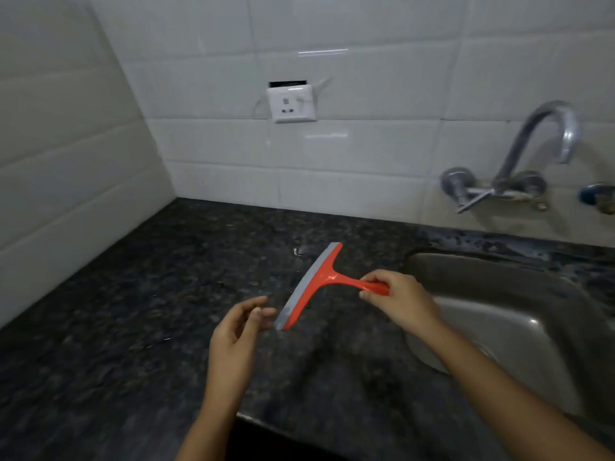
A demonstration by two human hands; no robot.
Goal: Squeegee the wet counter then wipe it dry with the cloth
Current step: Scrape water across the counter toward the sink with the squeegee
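A red squeegee [321, 277] with a grey rubber blade lies low over the dark speckled granite counter [133, 311], its blade running from near the middle toward the back. My right hand [397, 299] grips its red handle, just left of the sink. My left hand [238, 334] hovers beside the blade's near end, fingers loosely curled and apart, holding nothing. No cloth is in view.
A steel sink [519, 331] is set into the counter at the right, with a curved tap [545, 134] on the tiled wall above it. A white wall socket [292, 103] sits on the back tiles. A tiled side wall closes the left. The counter's front edge runs near my forearms.
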